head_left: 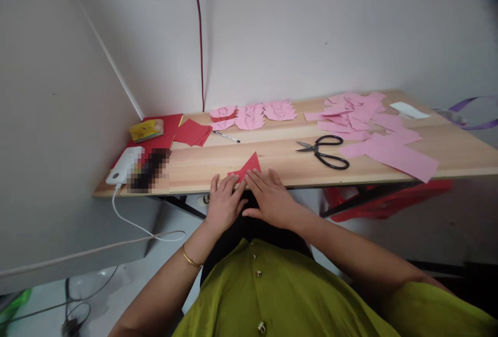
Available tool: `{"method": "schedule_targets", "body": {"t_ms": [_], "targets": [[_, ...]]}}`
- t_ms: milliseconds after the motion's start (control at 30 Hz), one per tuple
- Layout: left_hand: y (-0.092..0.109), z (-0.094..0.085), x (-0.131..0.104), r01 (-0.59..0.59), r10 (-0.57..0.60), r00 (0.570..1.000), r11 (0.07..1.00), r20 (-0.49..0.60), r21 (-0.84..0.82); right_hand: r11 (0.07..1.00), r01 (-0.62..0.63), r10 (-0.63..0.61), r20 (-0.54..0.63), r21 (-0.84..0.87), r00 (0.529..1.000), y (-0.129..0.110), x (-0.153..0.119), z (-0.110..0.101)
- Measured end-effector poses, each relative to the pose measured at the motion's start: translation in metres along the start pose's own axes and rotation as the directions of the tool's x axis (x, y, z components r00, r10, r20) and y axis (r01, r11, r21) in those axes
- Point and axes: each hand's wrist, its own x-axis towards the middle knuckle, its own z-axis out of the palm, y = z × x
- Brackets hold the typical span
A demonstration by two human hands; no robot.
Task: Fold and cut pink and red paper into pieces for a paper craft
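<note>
A folded piece of red paper (250, 164) lies at the front edge of the wooden table, one pointed corner facing the wall. My left hand (225, 199) rests on its left part, fingers stretched out flat. From the right, my right hand (270, 194) presses on the same paper with its fingers extended, close to the left fingertips. The lower part of the paper is hidden under both hands. To the right of them, scissors (321, 150) with black handles lie with their blades slightly apart.
Pink cut-outs (252, 114) and a pen (226, 136) lie toward the wall. Pink paper scraps (361, 114) cover the right side. Red paper squares (192, 133), a yellow packet (147, 130) and a white device (126, 165) with a cable sit at left. A red bag (389, 199) hangs below the table.
</note>
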Motion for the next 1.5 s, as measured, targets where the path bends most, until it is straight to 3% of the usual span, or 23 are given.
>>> {"method": "schedule_targets", "body": {"t_ms": [100,333,567,700,867,967,1100,1233,1333,1433,1500], "targets": [[-0.005,0.000,-0.003,-0.020,0.020,1.000,1.000,-0.011,-0.012,0.999,-0.049,0.049,-0.007,-0.004,0.999,-0.006,-0.007,0.009],[-0.019,-0.005,-0.014,-0.045,0.044,0.998,0.998,-0.040,-0.032,0.997,-0.068,0.066,-0.049,-0.028,0.997,0.007,-0.016,0.011],[-0.007,-0.004,-0.015,0.029,-0.032,0.998,0.998,-0.052,-0.053,0.990,-0.138,0.138,-0.070,0.001,0.988,0.010,-0.029,0.004],[0.000,-0.002,-0.015,0.070,-0.075,0.994,0.996,-0.080,-0.055,0.975,-0.221,0.222,-0.088,0.028,0.971,0.001,-0.023,-0.001],[-0.002,-0.004,-0.022,0.110,-0.114,0.989,0.993,-0.096,-0.041,0.994,-0.060,0.067,-0.076,0.087,0.995,-0.019,-0.003,0.000],[-0.007,-0.010,-0.027,0.116,-0.118,0.989,0.993,-0.089,-0.031,0.988,-0.001,0.007,-0.035,0.152,0.999,-0.018,0.002,-0.002],[-0.010,-0.021,-0.022,0.122,-0.126,0.990,0.991,-0.059,-0.062,0.968,-0.067,0.090,-0.087,0.244,0.992,0.009,-0.004,-0.014],[-0.014,-0.031,0.002,0.145,-0.165,0.981,0.972,-0.103,-0.184,0.949,-0.190,0.242,-0.196,0.252,0.950,0.061,-0.012,-0.030],[-0.021,-0.034,0.024,0.117,-0.150,0.982,0.958,-0.111,-0.263,0.906,-0.387,0.421,-0.288,0.170,0.860,0.103,-0.021,-0.041],[-0.028,-0.030,0.039,0.122,-0.127,0.992,0.963,-0.006,-0.242,0.778,-0.627,0.617,-0.212,0.026,0.758,0.129,-0.029,-0.046],[-0.033,-0.026,0.046,0.129,-0.113,0.989,0.972,0.091,-0.196,0.716,-0.695,0.681,-0.153,-0.064,0.716,0.137,-0.031,-0.045]]}}
